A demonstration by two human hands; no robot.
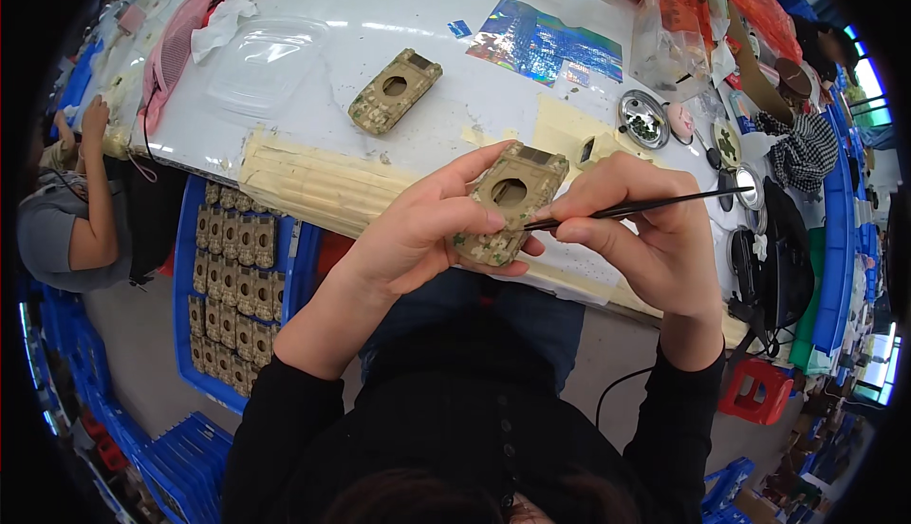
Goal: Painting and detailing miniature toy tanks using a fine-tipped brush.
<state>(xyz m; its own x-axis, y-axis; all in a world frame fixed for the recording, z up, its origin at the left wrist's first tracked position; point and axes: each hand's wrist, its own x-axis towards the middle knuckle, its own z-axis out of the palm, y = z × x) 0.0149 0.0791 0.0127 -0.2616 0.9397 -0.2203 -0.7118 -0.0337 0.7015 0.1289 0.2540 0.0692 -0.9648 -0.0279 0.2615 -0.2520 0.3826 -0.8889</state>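
My left hand [418, 225] is closed around a camouflage-painted toy tank hull [517, 180] with a round hole in its top, held above the table's front edge. In my right hand [650, 230] is a pair of slim black tweezers [678, 202], pinched between thumb and fingers. Their tips are at the hull's lower right part, close to my left thumb; anything between the tips is too small to make out. A second tank hull [395, 92], alike in pattern, lies on the white table [332, 49] farther off and to the left.
A blue crate [213, 383] with rows of similar hulls stands below the table at left. A metal dish [644, 119] holds small dark green pieces. A shiny holographic sheet [543, 42] lies at the back. Another person [71, 211] sits at far left. A red stool [756, 391] stands at right.
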